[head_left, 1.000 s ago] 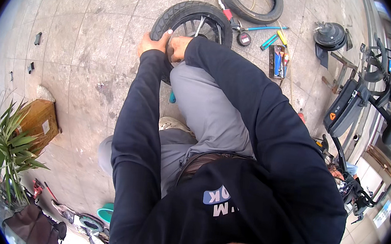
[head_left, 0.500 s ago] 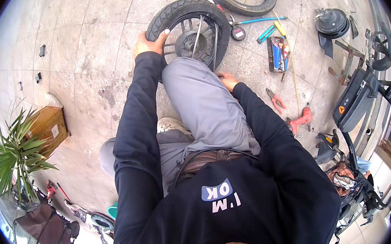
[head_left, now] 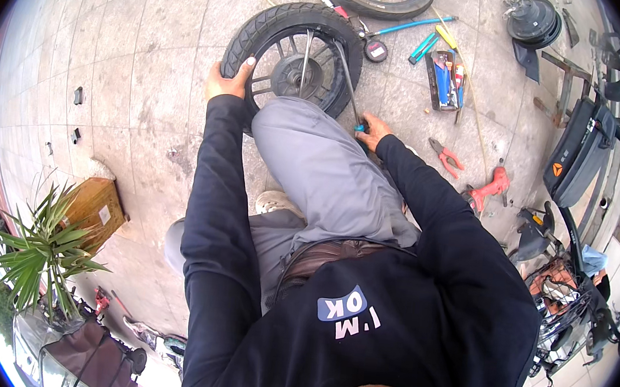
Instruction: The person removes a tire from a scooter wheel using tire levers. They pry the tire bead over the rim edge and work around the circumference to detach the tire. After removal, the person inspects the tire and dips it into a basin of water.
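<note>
A black tyre [head_left: 253,33] sits on a dark spoked wheel rim [head_left: 291,76], lying partly against my bent knee. My left hand [head_left: 229,80] grips the tyre's left side, thumb on top and fingers round its outer wall. My right hand [head_left: 375,130] is closed on the teal handle of a long metal tyre lever [head_left: 348,74], whose far end is hooked at the rim's upper right edge. A second metal lever [head_left: 306,65] stands between the upper rim and the hub, with no hand on it. My knee hides the wheel's near edge.
A loose tyre [head_left: 377,4] lies beyond the wheel. To the right are a round gauge [head_left: 375,50] with a blue hose, a tool box [head_left: 445,81], red-handled pliers [head_left: 446,156] and a red power drill [head_left: 491,187]. A potted plant [head_left: 51,251] stands at left.
My right hand has moved out to the right from beside my knee, swinging the lever's handle outward and baring its teal grip. My left hand keeps its hold on the tyre.
</note>
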Available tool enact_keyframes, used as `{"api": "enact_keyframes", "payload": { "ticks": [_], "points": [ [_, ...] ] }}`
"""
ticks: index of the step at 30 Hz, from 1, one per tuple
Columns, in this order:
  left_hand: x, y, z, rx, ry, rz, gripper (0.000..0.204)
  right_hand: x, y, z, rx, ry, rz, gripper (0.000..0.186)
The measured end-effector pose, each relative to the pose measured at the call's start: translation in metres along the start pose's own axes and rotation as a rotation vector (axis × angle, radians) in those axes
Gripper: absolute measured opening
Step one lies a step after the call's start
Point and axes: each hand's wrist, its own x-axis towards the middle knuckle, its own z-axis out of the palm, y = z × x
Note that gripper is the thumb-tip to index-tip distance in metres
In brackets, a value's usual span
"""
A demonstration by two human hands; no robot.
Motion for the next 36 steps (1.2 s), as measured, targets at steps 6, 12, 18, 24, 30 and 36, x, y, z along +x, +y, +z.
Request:
{"api": "enact_keyframes", "payload": {
  "ticks": [6,12,18,24,30,36],
  "points": [
    [0.007,-0.016,0.002,-0.103,-0.060,-0.028,0.098,0.009,0.010,-0.067,-0.156,0.008,-0.037,0.051],
    [0.004,-0.025,0.015,0.052,0.128,0.076,0.083,-0.008,0.049,-0.090,-0.482,0.040,0.033,0.057],
    [-0.030,0.056,-0.019,-0.049,-0.067,0.039,0.093,-0.091,-0.023,-0.225,-0.340,0.101,-0.017,0.048],
    [-0.050,0.130,-0.012,0.054,-0.159,0.199,0.084,-0.128,-0.202,-0.402,-0.531,-0.164,-0.304,0.040],
    [-0.074,0.171,-0.005,0.208,-0.117,0.336,0.074,-0.070,-0.291,-0.470,-1.068,-0.256,-0.522,0.035],
    [-0.102,0.191,0.001,0.222,-0.090,0.339,0.072,-0.033,-0.336,-0.478,-1.329,-0.388,-0.493,0.035]
  ]
}}
